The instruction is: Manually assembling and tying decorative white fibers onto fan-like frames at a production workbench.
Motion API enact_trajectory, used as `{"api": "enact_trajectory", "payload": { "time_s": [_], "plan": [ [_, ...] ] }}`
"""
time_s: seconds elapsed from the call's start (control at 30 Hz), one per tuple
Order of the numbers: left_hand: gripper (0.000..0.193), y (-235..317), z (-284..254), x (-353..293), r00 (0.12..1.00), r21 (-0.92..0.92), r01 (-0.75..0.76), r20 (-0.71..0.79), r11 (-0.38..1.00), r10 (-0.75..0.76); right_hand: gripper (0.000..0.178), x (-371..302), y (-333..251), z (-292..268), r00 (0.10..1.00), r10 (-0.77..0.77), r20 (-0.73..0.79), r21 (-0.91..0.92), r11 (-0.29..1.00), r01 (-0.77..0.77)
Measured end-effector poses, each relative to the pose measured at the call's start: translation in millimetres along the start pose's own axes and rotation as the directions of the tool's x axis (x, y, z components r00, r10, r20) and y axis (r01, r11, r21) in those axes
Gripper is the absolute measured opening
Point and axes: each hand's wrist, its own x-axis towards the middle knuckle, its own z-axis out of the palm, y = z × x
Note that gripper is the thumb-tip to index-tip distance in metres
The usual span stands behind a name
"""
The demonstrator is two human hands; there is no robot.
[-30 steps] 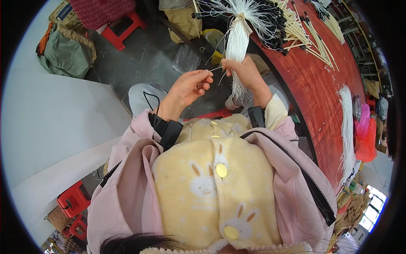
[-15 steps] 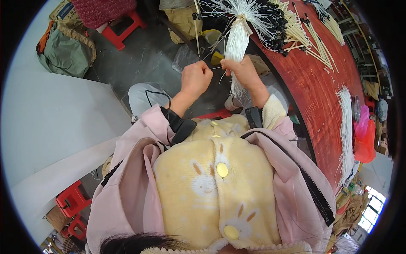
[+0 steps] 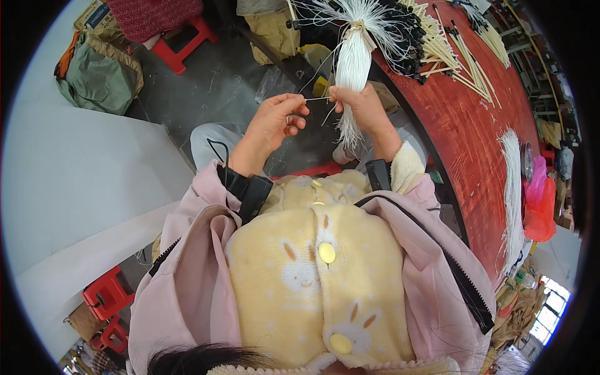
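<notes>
1. Currently, left hand point(image 3: 274, 122) pinches a thin white strand point(image 3: 317, 98); strand runs straight to right hand's thumb.
2. Right hand point(image 3: 370, 114) grips white cord bundle point(image 3: 353, 62) low down, thumb in front; bundle sits beside counter point(image 3: 481, 156) edge.
3. On counter: black-tipped tan sticks point(image 3: 470, 69) up top; second cord bundle point(image 3: 512, 194) at right.
</notes>
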Motion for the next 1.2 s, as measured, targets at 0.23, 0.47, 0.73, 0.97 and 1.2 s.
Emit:
{"api": "enact_trajectory", "payload": {
  "time_s": [0.23, 0.47, 0.73, 0.97, 1.2],
  "plan": [
    [0.014, -13, 0, 5, 0.984, 0.387, -0.169, 0.01, 0.906, 0.179, 0.01, 1, 5, -4, 1.0, -0.016, 0.025, 0.01, 1.0, 0.015],
    [0.017, -15, 1, 19, 0.927, 0.396, -0.224, -0.196, 0.89, 0.321, 0.012, -1, 7, 7, 1.0, -0.01, -0.011, 0.021, 1.0, 0.01],
    [0.022, -9, 13, -8, 0.887, 0.22, -0.234, -0.35, 0.947, 0.3, 0.016, -1, 5, 8, 0.999, 0.016, -0.034, 0.001, 1.0, -0.016],
    [0.022, -2, 23, -29, 0.997, 0.381, -0.066, 0.053, 0.922, 0.05, 0.016, -2, 6, 9, 0.998, 0.021, -0.055, 0.049, 0.999, -0.019],
    [0.017, 8, 22, -35, 0.998, 0.259, -0.059, 0.046, 0.964, 0.049, 0.015, -3, 4, 8, 0.999, 0.004, -0.035, 0.018, 1.0, -0.003]
  ]
}}
